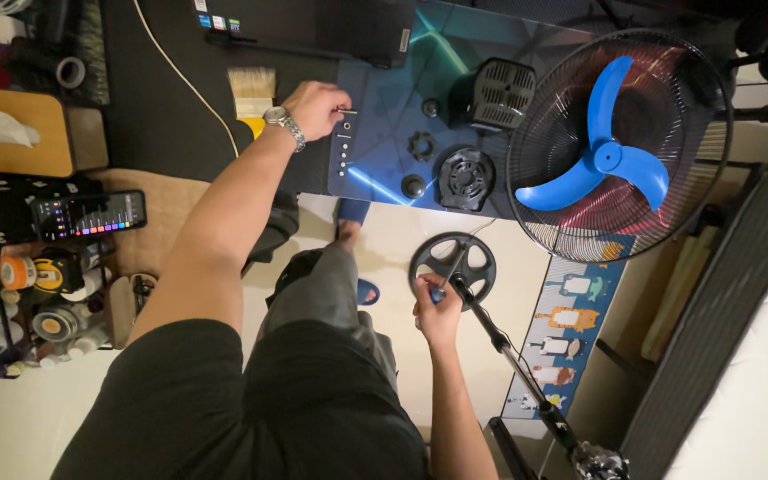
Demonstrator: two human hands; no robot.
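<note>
My left hand point(316, 107), with a metal watch on the wrist, reaches out to the left edge of a blue work mat point(384, 169), and its fingertips pinch a small screw point(348, 111). Below it a row of several small screws point(343, 151) lies on the mat. My right hand point(437, 311) grips the upper end of a black stand pole point(500, 342), right beside a round spoked black plate point(452, 264). A fan head with blue blades point(606, 156) inside a wire cage rests to the right. Loose black fan parts lie on the mat: a vented housing point(501, 92), a round cover point(465, 178) and a toothed ring point(420, 144).
A laptop point(313, 27) sits beyond the mat, with a paint brush point(252, 89) and a white cable point(180, 76) to its left. A phone with a lit screen point(89, 215), tape rolls point(37, 271) and a tissue box point(6, 129) crowd the left side. My legs are below.
</note>
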